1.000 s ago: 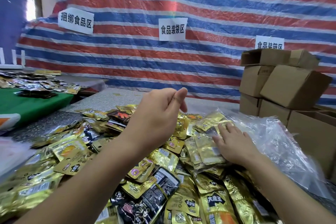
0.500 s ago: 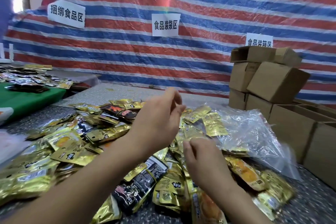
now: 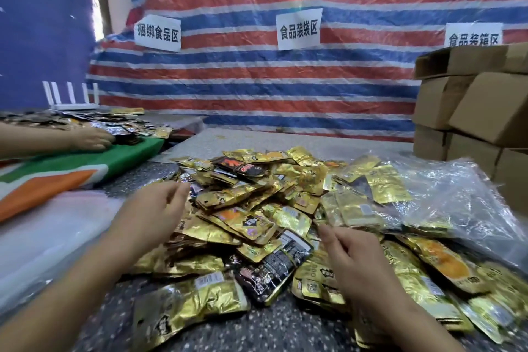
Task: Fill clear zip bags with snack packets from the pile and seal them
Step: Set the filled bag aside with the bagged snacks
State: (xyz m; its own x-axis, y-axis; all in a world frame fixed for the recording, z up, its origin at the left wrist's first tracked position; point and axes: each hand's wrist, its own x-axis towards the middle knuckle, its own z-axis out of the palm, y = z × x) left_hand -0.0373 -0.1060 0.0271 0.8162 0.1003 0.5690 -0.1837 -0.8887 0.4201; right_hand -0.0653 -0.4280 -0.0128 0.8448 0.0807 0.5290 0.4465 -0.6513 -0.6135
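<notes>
**Inspector:** State where your hands were at this moment.

**Log:** Your left hand hung over the left side of the pile of snack packets, fingers loosely bent and spread, nothing between them. Your right hand hung over the pile's near right part, fingers relaxed and pointing toward the packets. You held no packet with it that the view showed; whether the fingertips touched the foil beneath could not be told.

**Inspector:** And the pile?

**Log:** It covered the middle of the speckled counter, running from near the front edge back toward the far edge. Most packets were gold foil; a few were black, among them one black packet lying just left of your right hand.

**Inspector:** The bags?

**Log:** You had a clear zip bag lying flat on the right side of the counter, its left end overlapping the pile. Several gold packets showed through its plastic. Whether its mouth was sealed could not be told.

**Inspector:** Surroundings?

**Log:** Cardboard boxes stood stacked at the counter's right far corner. A striped tarpaulin hung behind, carrying three paper signs. To the left, another person's hand rested on packets spread over a green table. A sheet of clear plastic lay at the counter's left edge.
</notes>
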